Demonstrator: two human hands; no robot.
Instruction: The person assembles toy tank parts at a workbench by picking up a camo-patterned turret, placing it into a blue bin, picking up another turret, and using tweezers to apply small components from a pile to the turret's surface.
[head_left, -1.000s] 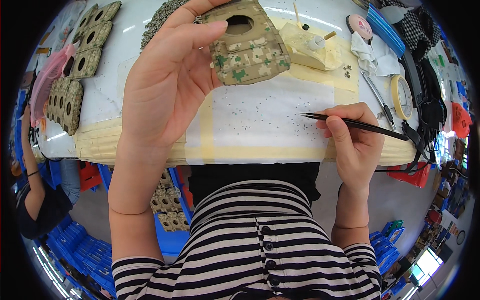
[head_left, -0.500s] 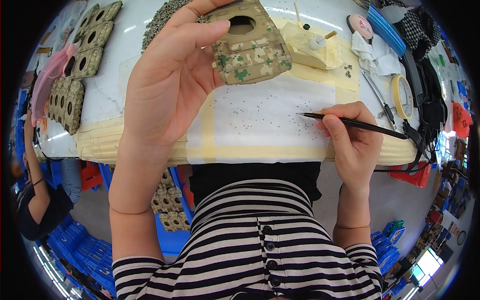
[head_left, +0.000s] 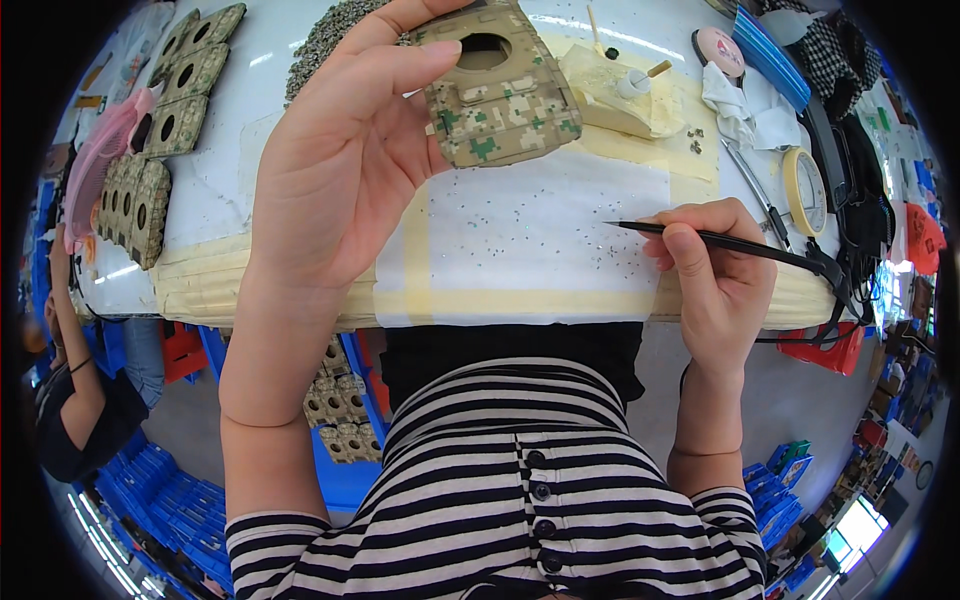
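My left hand (head_left: 335,170) holds up a camouflage-patterned molded piece (head_left: 510,110) with a round hole near its top. The thumb presses beside the hole while the fingers go behind it. In a pencil grip, my right hand (head_left: 725,270) holds slim black pointed tweezers (head_left: 740,244). Their tip points left, over a white sheet (head_left: 520,275) scattered with tiny shiny specks (head_left: 490,220). The tip appears just above the specks; whether it touches or pinches one is too small to tell.
More camouflage pieces (head_left: 185,125) lie at the left beside a pink basket (head_left: 95,175). Behind my left hand is a heap of small parts (head_left: 325,50). A yellowish block (head_left: 610,100) holds a small white pot (head_left: 634,84). A tape roll (head_left: 803,190) and cutter (head_left: 757,195) lie right. Another person's arm (head_left: 80,370) shows left.
My right hand has shifted slightly right with the tweezers, drawing their tip right and a little up. My left hand and the camouflage piece have barely moved.
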